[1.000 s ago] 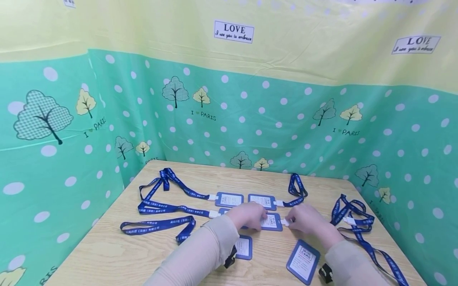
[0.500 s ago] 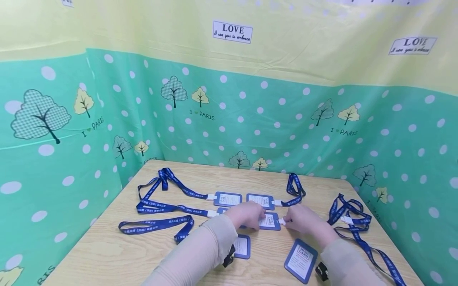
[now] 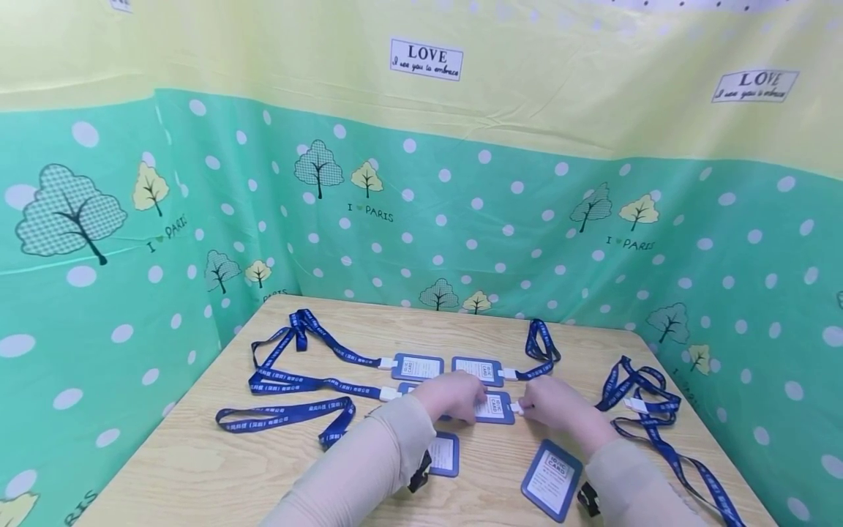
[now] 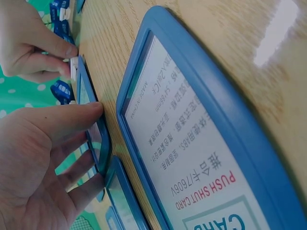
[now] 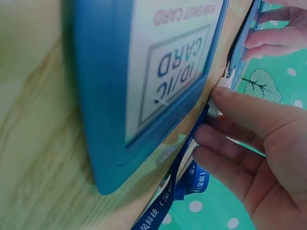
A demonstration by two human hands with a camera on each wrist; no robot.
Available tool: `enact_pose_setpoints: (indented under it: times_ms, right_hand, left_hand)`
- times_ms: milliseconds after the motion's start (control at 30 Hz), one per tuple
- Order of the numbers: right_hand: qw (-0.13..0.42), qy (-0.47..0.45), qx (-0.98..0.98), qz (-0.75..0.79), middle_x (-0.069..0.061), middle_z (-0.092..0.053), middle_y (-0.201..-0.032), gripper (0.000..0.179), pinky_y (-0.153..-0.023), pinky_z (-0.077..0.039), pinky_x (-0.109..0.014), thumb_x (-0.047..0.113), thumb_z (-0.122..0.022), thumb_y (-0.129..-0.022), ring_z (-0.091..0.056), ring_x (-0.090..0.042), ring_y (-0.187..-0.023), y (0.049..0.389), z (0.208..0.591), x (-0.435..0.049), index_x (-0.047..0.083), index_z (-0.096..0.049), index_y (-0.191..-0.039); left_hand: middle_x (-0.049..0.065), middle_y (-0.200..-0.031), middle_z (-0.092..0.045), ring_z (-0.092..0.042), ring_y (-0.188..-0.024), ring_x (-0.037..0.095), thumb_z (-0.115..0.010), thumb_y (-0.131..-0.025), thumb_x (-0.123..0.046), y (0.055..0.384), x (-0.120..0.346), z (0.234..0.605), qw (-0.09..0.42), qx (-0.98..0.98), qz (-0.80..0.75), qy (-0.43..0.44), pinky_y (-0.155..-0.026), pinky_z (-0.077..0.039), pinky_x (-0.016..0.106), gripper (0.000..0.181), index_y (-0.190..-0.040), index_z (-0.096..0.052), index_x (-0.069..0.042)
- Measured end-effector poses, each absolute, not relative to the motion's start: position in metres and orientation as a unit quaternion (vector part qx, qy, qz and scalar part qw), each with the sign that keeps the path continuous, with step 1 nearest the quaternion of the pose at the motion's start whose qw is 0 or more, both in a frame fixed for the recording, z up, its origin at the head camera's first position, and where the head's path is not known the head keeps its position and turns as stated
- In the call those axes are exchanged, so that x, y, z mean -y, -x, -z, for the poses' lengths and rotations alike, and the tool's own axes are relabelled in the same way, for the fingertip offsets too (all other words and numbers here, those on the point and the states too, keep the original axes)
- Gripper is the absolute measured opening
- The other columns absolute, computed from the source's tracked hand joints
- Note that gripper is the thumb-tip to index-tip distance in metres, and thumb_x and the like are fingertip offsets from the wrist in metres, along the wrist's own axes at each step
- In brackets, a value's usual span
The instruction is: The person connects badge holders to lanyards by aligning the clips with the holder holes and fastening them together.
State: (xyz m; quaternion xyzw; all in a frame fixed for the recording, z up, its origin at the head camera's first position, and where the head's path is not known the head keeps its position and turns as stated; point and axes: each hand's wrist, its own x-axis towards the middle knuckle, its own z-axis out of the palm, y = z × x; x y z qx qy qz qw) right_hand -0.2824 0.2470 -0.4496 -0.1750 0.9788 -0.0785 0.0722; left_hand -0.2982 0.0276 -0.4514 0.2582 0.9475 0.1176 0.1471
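Note:
In the head view my left hand (image 3: 454, 397) grips a blue-framed ID card holder (image 3: 498, 410) lying near the table's middle. The left wrist view shows its thumb on the near edge and fingers across the far side. My right hand (image 3: 560, 410) pinches the white clip (image 5: 224, 84) of a blue lanyard (image 5: 165, 196), right at the slotted end of that holder. A second card holder (image 3: 410, 388), partly hidden behind my left hand, lies to its left. Nearer me, one card holder (image 3: 552, 479) lies tilted below my right hand, and another (image 3: 446, 454) is half covered by my left sleeve.
Two card holders (image 3: 418, 367) (image 3: 477, 370) with lanyards attached lie in the back row. Blue lanyards (image 3: 290, 416) spread over the left side of the wooden table (image 3: 178, 468); more lanyard (image 3: 642, 395) lies at the right. A patterned curtain (image 3: 395, 241) stands behind.
The head view has shifted slightly. Both hands keep nearly the same place and hold on the card holder and the white clip.

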Motion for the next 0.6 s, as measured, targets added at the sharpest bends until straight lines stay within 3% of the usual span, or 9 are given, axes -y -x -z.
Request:
enact_pose_setpoints:
  times_ms: [200, 467, 600]
  right_hand:
    - [0.07, 0.181, -0.978, 0.073, 0.012, -0.057, -0.071, 0.003, -0.062, -0.048, -0.027, 0.015, -0.077, -0.091, -0.052, -0.009, -0.064, 0.284, 0.4512, -0.2475, 0.016, -0.08, -0.092]
    - [0.074, 0.189, -0.977, 0.071, 0.01, -0.055, -0.07, 0.012, -0.061, -0.047, -0.027, 0.015, -0.078, -0.09, -0.052, -0.009, -0.062, 0.2851, 0.4497, -0.2472, 0.02, -0.076, -0.08]
    - [0.071, 0.186, -0.977, 0.071, 0.011, -0.056, -0.071, 0.006, -0.062, -0.048, -0.026, 0.015, -0.079, -0.089, -0.052, -0.009, -0.063, 0.2856, 0.4501, -0.2473, 0.018, -0.077, -0.084]
  left_hand:
    - [-0.011, -0.14, -0.06, -0.053, -0.131, 0.018, -0.086, -0.079, -0.022, 0.2987, -0.0276, 0.4518, 0.147, -0.948, -0.115, -0.258, -0.106, -0.047, 0.036, 0.051, -0.128, -0.072, -0.032]
    - [-0.011, -0.14, -0.06, -0.053, -0.131, 0.019, -0.085, -0.079, -0.022, 0.2986, -0.0269, 0.4516, 0.147, -0.947, -0.114, -0.261, -0.107, -0.046, 0.036, 0.052, -0.129, -0.071, -0.031]
    - [-0.01, -0.14, -0.06, -0.054, -0.13, 0.018, -0.085, -0.08, -0.023, 0.2996, -0.0268, 0.4524, 0.146, -0.947, -0.114, -0.262, -0.105, -0.047, 0.035, 0.052, -0.128, -0.071, -0.032]
